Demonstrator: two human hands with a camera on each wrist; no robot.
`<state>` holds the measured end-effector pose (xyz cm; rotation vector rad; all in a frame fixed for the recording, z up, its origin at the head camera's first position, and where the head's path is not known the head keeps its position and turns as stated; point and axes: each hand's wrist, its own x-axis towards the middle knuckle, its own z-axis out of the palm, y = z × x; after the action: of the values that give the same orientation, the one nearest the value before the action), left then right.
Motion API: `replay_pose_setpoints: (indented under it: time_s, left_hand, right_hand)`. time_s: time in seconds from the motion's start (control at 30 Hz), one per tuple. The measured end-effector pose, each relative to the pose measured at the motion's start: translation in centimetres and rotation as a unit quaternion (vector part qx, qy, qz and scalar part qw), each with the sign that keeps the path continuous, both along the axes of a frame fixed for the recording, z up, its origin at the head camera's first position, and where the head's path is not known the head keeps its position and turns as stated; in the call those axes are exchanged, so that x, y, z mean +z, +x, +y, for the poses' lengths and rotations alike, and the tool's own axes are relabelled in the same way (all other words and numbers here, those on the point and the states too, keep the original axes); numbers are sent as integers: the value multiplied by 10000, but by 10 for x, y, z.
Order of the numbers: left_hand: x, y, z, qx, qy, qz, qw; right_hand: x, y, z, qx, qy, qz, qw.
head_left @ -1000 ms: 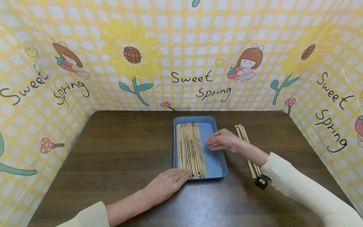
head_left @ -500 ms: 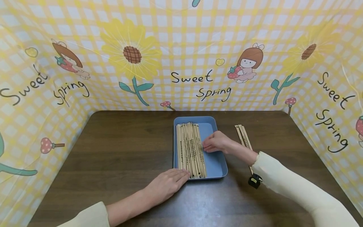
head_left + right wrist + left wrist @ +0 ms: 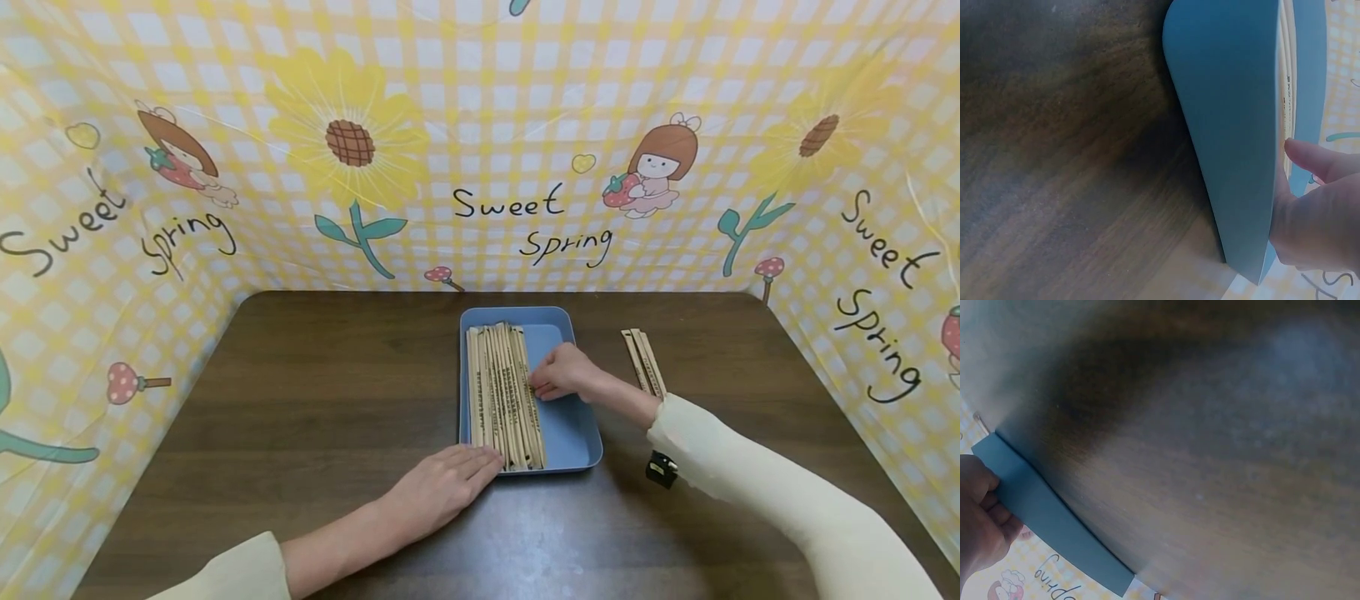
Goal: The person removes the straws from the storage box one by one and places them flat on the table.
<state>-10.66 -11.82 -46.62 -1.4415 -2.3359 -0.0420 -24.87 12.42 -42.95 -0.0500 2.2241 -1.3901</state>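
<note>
A shallow blue tray (image 3: 576, 433) stands on the table, its left part filled with slim paper-wrapped sticks (image 3: 498, 392) lying side by side. They carry small dark print. My left hand (image 3: 442, 487) holds the tray's near left corner; in the left wrist view its bent fingers (image 3: 1007, 519) overlap the rim. Over the tray's right part, my right hand (image 3: 566, 371) has its fingers bent, their tips right at the outermost stick of the row. The right wrist view has the thumb (image 3: 1310, 156) close against the sticks, other fingertips hidden; I cannot tell whether they pinch one.
To the right of the tray, several more wrapped sticks (image 3: 643, 358) lie on the brown table (image 3: 337, 392), partly hidden by the right sleeve (image 3: 720, 450). A small black device (image 3: 661, 469) hangs at the right wrist. Patterned yellow cloth (image 3: 420, 108) encloses the table's back and sides.
My right hand has moved left within the tray, from its bare right part to the edge of the row of sticks. The left hand has stayed at the corner.
</note>
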Motion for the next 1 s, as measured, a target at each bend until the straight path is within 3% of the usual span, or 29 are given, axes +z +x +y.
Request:
replay_pose_setpoints:
  time_s: [0.3,1.0]
  left_hand:
    - [2,-1,0,-11,-2,-47,10000]
    - [1,0,0,-39,48,-73,10000]
  right_hand:
    - [-3,-1,-6,63,274,339,9990]
    - [1,-6,0,-35,147,180,9997]
